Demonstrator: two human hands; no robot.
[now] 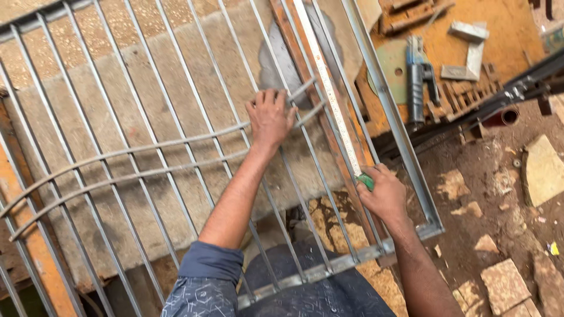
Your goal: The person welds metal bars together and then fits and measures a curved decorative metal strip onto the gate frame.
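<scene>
A grey metal grille (176, 76) of long parallel bars in a flat frame lies tilted across a stone slab (117, 117). Two curved bars (135, 161) cross it from left to right. My left hand (270, 117) rests flat on the grille, fingers gripping the upper curved bar near its right end. My right hand (385, 194) is closed on a green tape measure case (366, 181). Its extended blade (329, 88) runs up along the bars toward the top of the frame.
An orange workbench (505, 47) at the upper right carries a blue-grey power tool (418, 79), metal offcuts (470, 50) and a round plate (390, 70). Dark steel sections (517, 88) lean beside it. Stones (543, 170) and rubble lie on the dirt ground at right.
</scene>
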